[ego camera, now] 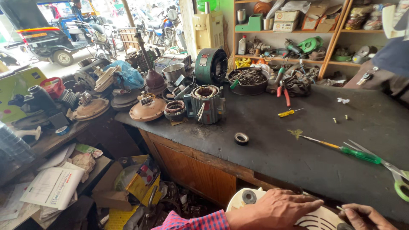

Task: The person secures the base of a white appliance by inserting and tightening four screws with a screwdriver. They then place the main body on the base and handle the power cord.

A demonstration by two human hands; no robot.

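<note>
Both hands at bench edge | left hand [277, 208] flat on white fan cover [315, 219] | right hand [366, 216] fingers pinched (contents unclear)

bench [298, 162]: dark top | on it: tape roll [241, 138], green-handled screwdriver [341, 149], scissors [383, 164], perhaps screws [335, 120]

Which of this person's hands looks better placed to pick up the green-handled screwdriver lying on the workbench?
Probably the right hand. It sits at the lower right, nearer the green-handled screwdriver on the dark workbench. The left hand lies flat on the white fan cover, farther away, seemingly steadying it.
</note>
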